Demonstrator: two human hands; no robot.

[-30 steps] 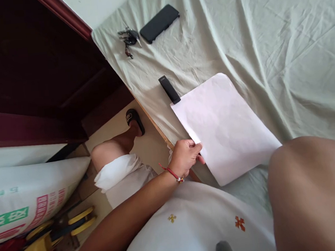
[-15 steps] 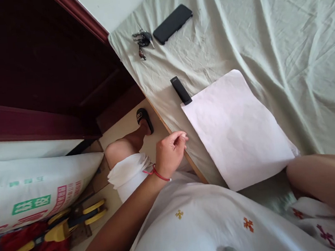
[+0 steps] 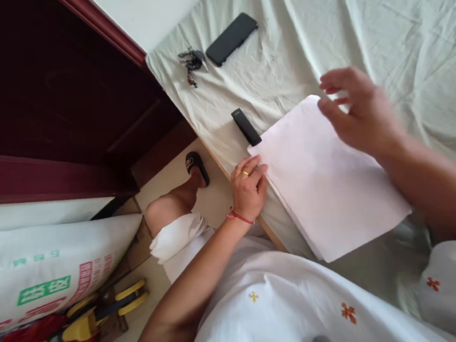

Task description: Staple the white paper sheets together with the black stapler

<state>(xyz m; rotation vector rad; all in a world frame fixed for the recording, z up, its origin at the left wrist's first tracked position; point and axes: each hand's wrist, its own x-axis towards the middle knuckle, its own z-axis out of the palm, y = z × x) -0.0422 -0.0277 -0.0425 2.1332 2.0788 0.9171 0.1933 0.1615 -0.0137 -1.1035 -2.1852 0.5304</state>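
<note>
In the head view, a stack of white paper (image 3: pixel 329 182) is lying on the pale green cloth (image 3: pixel 425 82), just right of your left hand (image 3: pixel 249 187), its long axis running from upper left to lower right. Your left hand is bending its fingers against the stack's left edge, though I cannot tell whether they are pinching it. Your right hand (image 3: pixel 361 112) (blurring somewhat) is hovering by the top corner, thumb spreading from loosely curled fingers, holding nothing; contact with the paper is not showing clearly. A black stapler (image 3: pixel 247 127) is sitting at the upper-left corner. The stack is looking blank and flat, with layered edges showing along its left side.
</note>
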